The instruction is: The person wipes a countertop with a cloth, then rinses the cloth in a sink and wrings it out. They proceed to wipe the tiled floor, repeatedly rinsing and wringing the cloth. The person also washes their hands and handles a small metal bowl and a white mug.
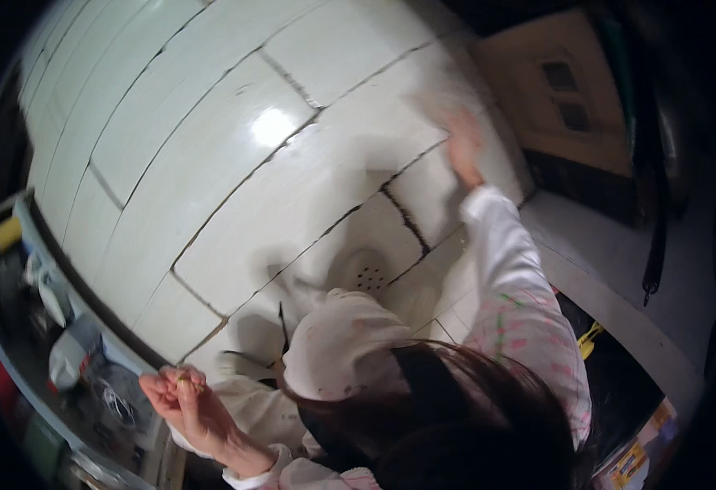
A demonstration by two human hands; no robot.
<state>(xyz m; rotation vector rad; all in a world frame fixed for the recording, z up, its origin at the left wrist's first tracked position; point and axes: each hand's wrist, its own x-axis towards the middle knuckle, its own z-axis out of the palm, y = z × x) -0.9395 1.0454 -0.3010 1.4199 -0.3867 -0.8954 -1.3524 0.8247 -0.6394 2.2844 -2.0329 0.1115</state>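
Observation:
My left hand point(191, 408) is raised at the lower left, beside a blue-edged shelf unit. Its fingers curl together around a tiny yellowish thing point(182, 382), too small to name. At the upper right my right arm, in a white sleeve with pink and green marks, reaches out over the white floor point(235, 188). Motion smears the fingers of my right hand point(462, 143), so I cannot tell whether they hold anything. Between my arms show a bent knee point(342, 339) in pale, spotted trousers and a white shoe point(368, 278) with small holes.
Dark seams run between the floor's white slabs. On the left, the shelf unit point(88, 327) holds white containers, a cable and a yellow item. A cardboard box point(550, 90) with two cutouts stands at the upper right, near a hanging black strap point(658, 229). Dark hair covers the lower middle.

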